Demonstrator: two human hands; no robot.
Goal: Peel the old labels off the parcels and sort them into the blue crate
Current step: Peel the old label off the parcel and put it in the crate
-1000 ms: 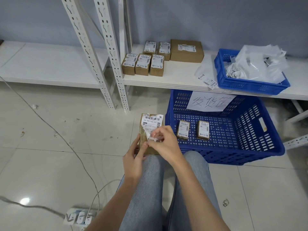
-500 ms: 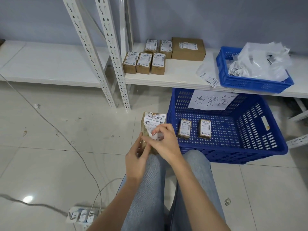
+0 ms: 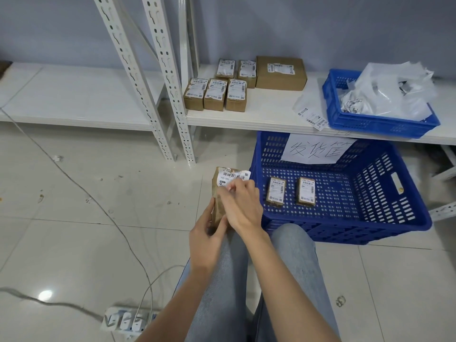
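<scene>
Fingers (image 3: 233,187) pinch crinkled paper label (image 3: 232,177).

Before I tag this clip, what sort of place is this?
Probably a small parcel stockroom: slotted metal shelving, labelled cardboard parcels on the shelf, and a blue crate with a handwritten sign.

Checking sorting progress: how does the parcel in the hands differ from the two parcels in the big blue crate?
The held parcel is gripped by the left hand, while the right hand pinches its white label, partly lifted; the two crate parcels lie flat and untouched on the floor of the big blue crate. Their labels sit flat; the held one's is crumpled. All are small brown boxes.
</scene>
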